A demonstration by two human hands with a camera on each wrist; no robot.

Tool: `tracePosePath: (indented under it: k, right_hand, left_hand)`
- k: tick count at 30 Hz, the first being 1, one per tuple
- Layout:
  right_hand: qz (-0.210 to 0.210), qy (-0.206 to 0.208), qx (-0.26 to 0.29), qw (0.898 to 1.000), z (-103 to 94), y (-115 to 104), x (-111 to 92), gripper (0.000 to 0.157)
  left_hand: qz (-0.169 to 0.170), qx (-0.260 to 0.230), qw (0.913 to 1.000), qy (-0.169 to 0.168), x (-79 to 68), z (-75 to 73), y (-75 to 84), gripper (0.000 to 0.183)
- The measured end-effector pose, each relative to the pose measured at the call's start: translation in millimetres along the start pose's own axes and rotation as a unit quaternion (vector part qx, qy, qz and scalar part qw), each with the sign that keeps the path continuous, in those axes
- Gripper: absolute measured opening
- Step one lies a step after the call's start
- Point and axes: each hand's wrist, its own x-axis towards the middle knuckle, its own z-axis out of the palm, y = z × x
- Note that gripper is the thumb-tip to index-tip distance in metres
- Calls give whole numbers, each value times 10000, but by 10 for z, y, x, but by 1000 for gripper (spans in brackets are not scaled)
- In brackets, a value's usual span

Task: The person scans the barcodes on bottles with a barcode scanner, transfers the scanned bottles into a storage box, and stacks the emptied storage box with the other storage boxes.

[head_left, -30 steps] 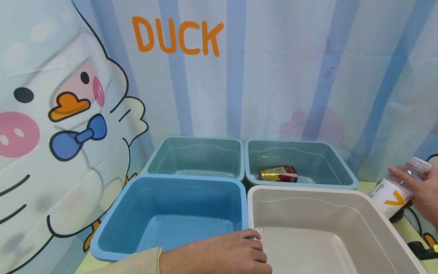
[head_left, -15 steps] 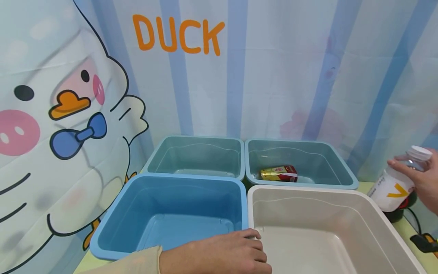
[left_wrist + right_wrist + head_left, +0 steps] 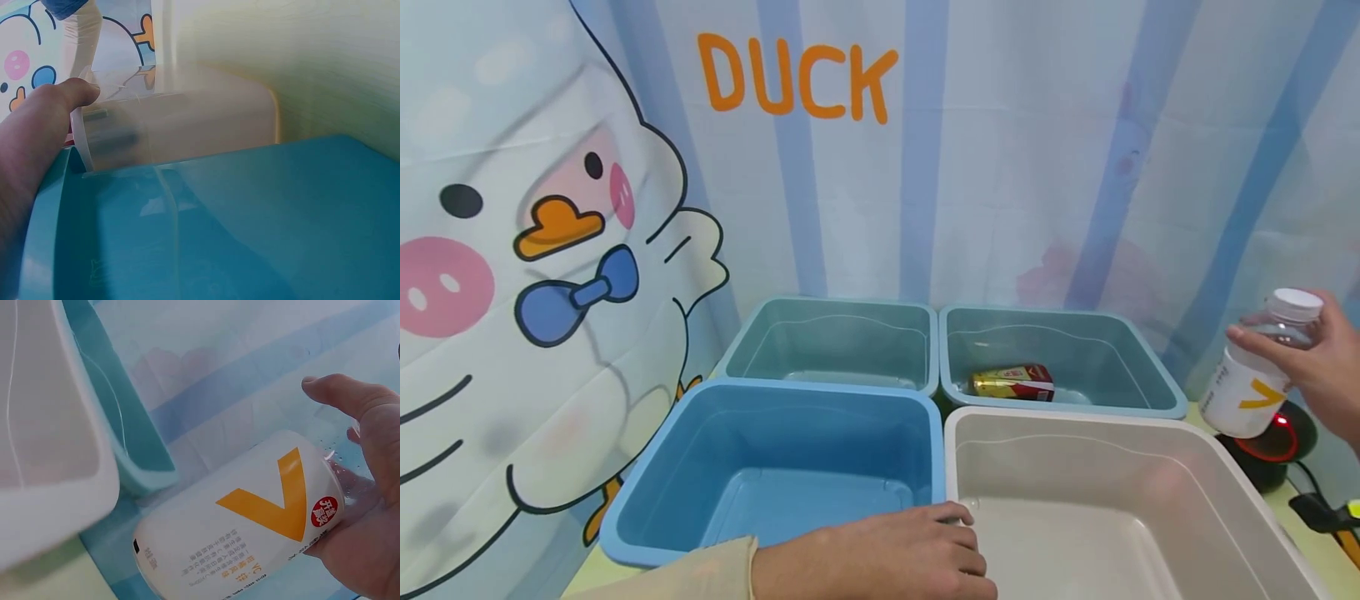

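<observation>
At the right edge of the head view, my right hand point(image 3: 1322, 367) grips a clear plastic bottle point(image 3: 1247, 392) around its upper part. The bottle has a white cap and a white label with an orange V, and leans with its base toward the lower left. Label print and a red round mark show on the bottle point(image 3: 250, 519) in the right wrist view. Just behind its base is a round black device point(image 3: 1277, 446) with a glowing red ring. My left hand point(image 3: 910, 554) rests over the adjoining rims of a blue bin point(image 3: 820, 390) and a beige bin point(image 3: 1075, 417), fingers loosely bent.
Two teal bins stand behind, left point(image 3: 842, 304) and right point(image 3: 1120, 362). A yellow-and-red carton point(image 3: 1013, 382) lies in the right one. A black-and-yellow object point(image 3: 1326, 512) and a cable sit on the yellow tabletop point(image 3: 1315, 554) at far right. A duck-print curtain point(image 3: 985, 167) hangs behind.
My right hand has raised the bottle and moved it slightly left, bringing the white cap and the device's red ring into view. My left hand has stayed in place.
</observation>
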Motion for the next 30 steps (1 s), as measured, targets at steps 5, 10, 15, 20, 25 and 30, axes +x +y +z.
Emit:
tracePosePath:
  k: [5,10,15,20,25,30]
  right_hand:
    - [-282,-67,-161,9995,39,-276,74,65]
    - [-664,-68,-221,9975,119,-536,163,64]
    - [-817,-288,-321,9957,224,-786,219,68]
    - [-823,-840,-250,9927,350,-1035,284,80]
    - [-824,-1396,-125,9867,494,-1258,323,85]
    - [-1034,-1652,32,9808,689,-1477,355,90]
  left_hand:
    - [9,-18,10000,11,-2,1,-1,41]
    - [10,24,10000,1,-4,-1,-2,42]
    - [42,124,9999,11,-8,-2,-2,42]
    - [55,115,9999,7,-10,-1,-7,41]
    - [61,140,9999,-4,-8,4,-13,44]
    - [62,249,9997,-14,-4,8,-21,44]
